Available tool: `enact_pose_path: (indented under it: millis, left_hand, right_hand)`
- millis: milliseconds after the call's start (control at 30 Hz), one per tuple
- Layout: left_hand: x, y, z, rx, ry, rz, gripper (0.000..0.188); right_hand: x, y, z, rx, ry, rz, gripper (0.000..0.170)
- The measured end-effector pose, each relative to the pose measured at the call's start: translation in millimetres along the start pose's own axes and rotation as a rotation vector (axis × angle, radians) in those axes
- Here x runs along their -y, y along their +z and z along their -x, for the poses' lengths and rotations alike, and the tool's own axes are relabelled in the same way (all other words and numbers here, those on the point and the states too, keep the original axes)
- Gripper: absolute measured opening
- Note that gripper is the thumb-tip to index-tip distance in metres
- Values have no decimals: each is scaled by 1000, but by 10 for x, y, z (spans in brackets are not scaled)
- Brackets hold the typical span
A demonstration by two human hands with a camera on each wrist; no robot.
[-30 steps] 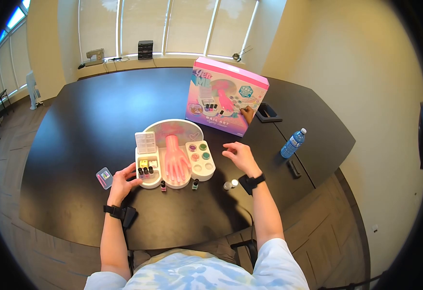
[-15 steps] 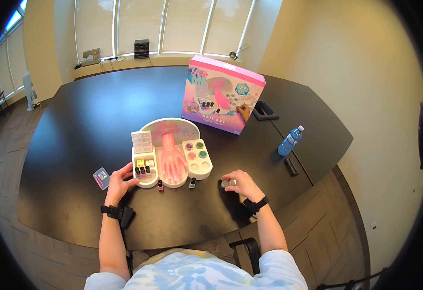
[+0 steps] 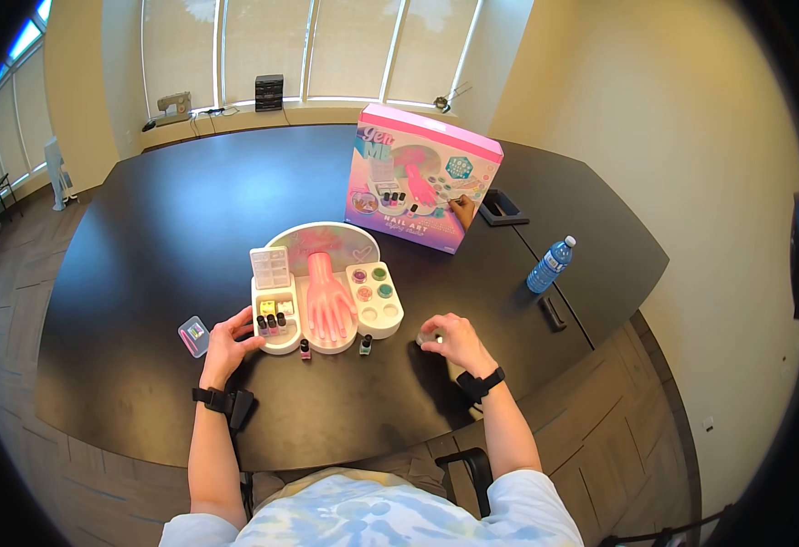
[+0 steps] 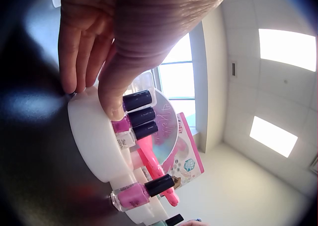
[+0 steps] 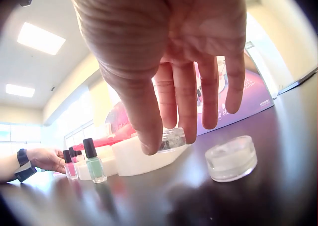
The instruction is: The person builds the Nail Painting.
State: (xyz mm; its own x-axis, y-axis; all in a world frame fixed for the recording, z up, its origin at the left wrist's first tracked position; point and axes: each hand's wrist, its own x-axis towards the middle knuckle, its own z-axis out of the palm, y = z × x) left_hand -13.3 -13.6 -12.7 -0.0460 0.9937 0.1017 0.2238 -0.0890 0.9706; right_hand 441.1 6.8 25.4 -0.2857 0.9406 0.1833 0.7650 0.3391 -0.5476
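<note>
My left hand [image 3: 226,346] holds the left end of a white nail art stand [image 3: 286,345], its thumb at the front rim beside several black-capped nail polish bottles [image 4: 141,117] and the other fingers along the outside. Upright in the stand's middle section lies a pink model hand [image 3: 328,305]. Right of the stand, my right hand [image 3: 461,345] pinches a small clear jar [image 5: 173,138] with dark specks between thumb and fingers, low over the table. A second small jar [image 5: 232,159], whitish inside, sits on the table near those fingers.
A pink polish bottle [image 3: 306,350] and a green one [image 3: 366,345] stand before the stand. Colored pots [image 3: 365,293] fill part of its right side. Behind are the product box [image 3: 422,178] and a water bottle [image 3: 550,264]. A small clear case [image 3: 193,336] lies at left.
My right hand has come down from above the table, unloaded, and now pinches one of the two small jars. My left hand has stayed at the stand's left end.
</note>
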Motion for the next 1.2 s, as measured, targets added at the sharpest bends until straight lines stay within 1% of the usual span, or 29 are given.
enact_pose_path:
  millis: [33,100,233,300,400,500,600,733,1000,1133,1200]
  left_hand:
    - [-4,-4,-1,0,0,0,76]
    - [-22,-15,-7,33,-42,-8,77]
    - [-39,-7,2,34,-49,2,77]
    - [22,-2,-4,11,4,9,75]
    - [-6,-5,7,-2,3,-23,75]
    - [-139,12,44,0,-20,-30,74]
    - [-57,4,23,-5,-24,-25,74]
    - [-85,8,29,-2,-15,-19,75]
    - [-30,3,12,0,-18,8,75]
    - [-39,3,15,1,-15,1,75]
    - [-95,9,31,-7,-22,-16,75]
  right_hand:
    - [18,-7,-27,0,0,0,29]
    - [55,-19,-87,-53,-79,-7,29]
    - [180,-54,-203,-35,-25,-52,27]
    - [197,-32,-274,-78,-108,-37,24]
    - [326,-17,-363,-126,-153,-23,22]
    - [448,38,-433,-138,-122,-55,22]
    - [492,152,-501,-141,-90,-63,22]
    - [537,262,-579,-118,-91,-55,22]
    - [534,488,-677,-119,-211,-113,18]
    - [517,527,-692,-108,-186,-85,17]
    - [487,549,-701,-111,-240,-103,17]
